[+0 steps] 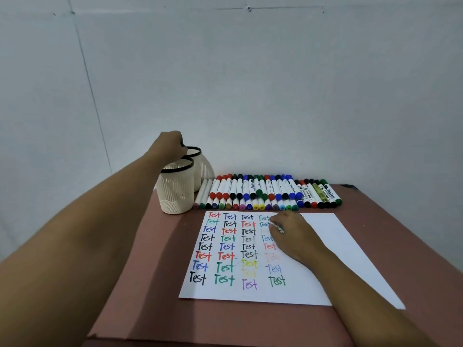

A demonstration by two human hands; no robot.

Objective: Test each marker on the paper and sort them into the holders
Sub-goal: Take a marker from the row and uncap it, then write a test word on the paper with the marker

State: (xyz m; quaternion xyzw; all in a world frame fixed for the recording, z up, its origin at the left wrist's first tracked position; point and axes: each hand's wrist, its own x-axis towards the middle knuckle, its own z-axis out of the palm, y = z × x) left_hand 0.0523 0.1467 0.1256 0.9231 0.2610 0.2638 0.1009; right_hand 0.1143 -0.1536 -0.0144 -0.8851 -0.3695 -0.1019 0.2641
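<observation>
Two holders [176,194] stand far left; the left hand [169,146] grips what seems a dark marker [182,144] above the farther one, sorting it. The right hand [294,234] pinches a pale marker [280,228] on the paper [325,246], probably tested next.

Plain indoor room with a small desk setup, likely a home or study corner; cannot tell which. A pale grey panelled wall [275,83] fills most of the view, with thin seams [92,96] and one small screw head [249,8] near the top. A reddish-brown table [400,234] stands against the wall. It carries stationery: markers [265,194] in rows along the back edge, white paper [323,246] with "Test" handwritten in many colours, and two cream slatted holders [176,191] with black rims at the back left. Dim, even indoor light.
</observation>
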